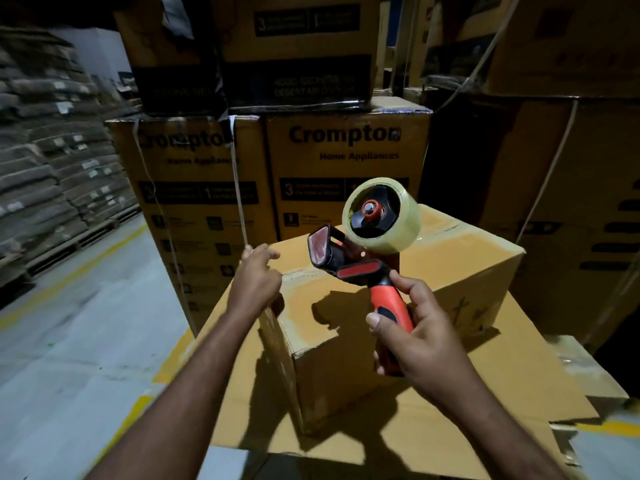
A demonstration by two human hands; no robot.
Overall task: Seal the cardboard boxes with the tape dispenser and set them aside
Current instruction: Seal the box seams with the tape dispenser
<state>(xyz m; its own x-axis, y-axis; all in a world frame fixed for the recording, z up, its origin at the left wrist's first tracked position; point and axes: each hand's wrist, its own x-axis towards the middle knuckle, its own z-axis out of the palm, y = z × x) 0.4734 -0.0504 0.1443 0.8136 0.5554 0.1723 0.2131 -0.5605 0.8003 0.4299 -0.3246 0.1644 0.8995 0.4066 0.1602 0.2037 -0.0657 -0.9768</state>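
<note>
The tape dispenser [360,268] is held in the air above the top of the cardboard box [467,258], clear of it. The roll of clear tape [381,216] is uppermost and the blade end points left. The right hand [422,337] grasps the orange handle, with the fingers wrapped round it and the thumb laid along its side. The left hand [256,278] is at the far-left top corner of the box with its fingers curled. Motion blur prevents confirming whether it grips the corner or only rests on it.

The box stands on a larger, flatter cardboard box [450,445]. Behind both is a stack of printed cartons [346,168], some bound with white strap [239,188]. To the left lies a grey floor [69,341] marked with yellow lines. Beyond it are sacks stacked on pallets [52,150].
</note>
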